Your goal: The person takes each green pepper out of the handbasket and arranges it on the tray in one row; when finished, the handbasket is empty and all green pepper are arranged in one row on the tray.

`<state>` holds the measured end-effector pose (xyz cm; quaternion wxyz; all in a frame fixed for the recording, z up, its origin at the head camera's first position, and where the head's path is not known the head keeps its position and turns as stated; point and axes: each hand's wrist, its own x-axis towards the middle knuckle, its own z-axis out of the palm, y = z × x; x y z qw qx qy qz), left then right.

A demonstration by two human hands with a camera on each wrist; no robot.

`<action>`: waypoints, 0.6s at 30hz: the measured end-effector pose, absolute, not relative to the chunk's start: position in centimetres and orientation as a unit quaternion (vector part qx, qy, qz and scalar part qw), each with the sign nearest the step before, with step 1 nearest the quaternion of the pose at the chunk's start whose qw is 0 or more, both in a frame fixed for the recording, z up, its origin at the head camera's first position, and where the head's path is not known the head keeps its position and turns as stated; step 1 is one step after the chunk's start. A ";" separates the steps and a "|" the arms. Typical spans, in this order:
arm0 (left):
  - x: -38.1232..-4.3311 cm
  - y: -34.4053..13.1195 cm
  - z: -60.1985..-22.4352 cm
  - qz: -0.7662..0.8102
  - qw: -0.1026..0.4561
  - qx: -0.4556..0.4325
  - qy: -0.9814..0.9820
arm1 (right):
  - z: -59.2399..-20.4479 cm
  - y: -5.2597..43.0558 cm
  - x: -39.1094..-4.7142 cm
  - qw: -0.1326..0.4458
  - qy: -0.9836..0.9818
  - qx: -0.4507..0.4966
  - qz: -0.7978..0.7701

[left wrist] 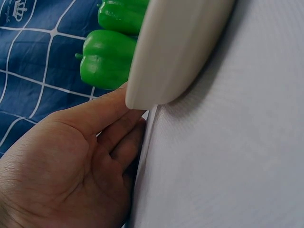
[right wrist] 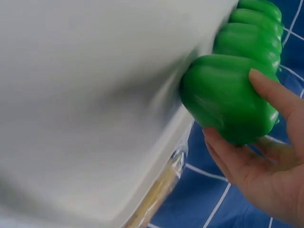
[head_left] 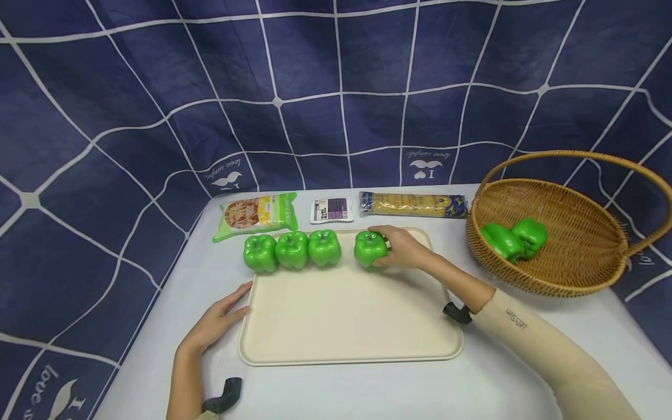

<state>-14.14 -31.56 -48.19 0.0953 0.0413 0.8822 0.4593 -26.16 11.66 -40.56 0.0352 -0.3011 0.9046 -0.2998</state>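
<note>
My right hand [head_left: 403,247] grips a green bell pepper [head_left: 370,248] at the far side of the cream tray [head_left: 346,315]. In the right wrist view the thumb lies on one side of this pepper [right wrist: 228,97] and the other fingers reach round its opposite side. Three more green bell peppers [head_left: 292,249] stand in a row at the tray's far left, with a gap between them and the held one. At the tray's left edge is my left hand [head_left: 215,325], thumb and fingers extended; the left wrist view shows its fingertips right at the tray rim [left wrist: 156,57], partly hidden.
A wicker basket [head_left: 588,245] with a tall handle stands at the right, holding green peppers [head_left: 517,239]. Behind the tray lie a green food bag [head_left: 257,214], a small purple-and-white pack [head_left: 331,210] and a long pasta packet [head_left: 415,205]. Blue checked cloth hangs behind.
</note>
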 end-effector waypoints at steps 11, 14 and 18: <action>-14.1 -31.6 -48.2 0.462 0.096 0.038 0.881 | -40.7 9.4 -27.0 0.053 0.901 -0.295 -0.313; -14.1 -31.6 -48.3 0.462 0.095 0.038 0.881 | -40.7 9.3 -27.1 0.052 0.898 -0.299 -0.319; -14.1 -31.6 -48.3 0.459 0.094 0.038 0.883 | -40.7 9.2 -27.1 0.051 0.896 -0.304 -0.320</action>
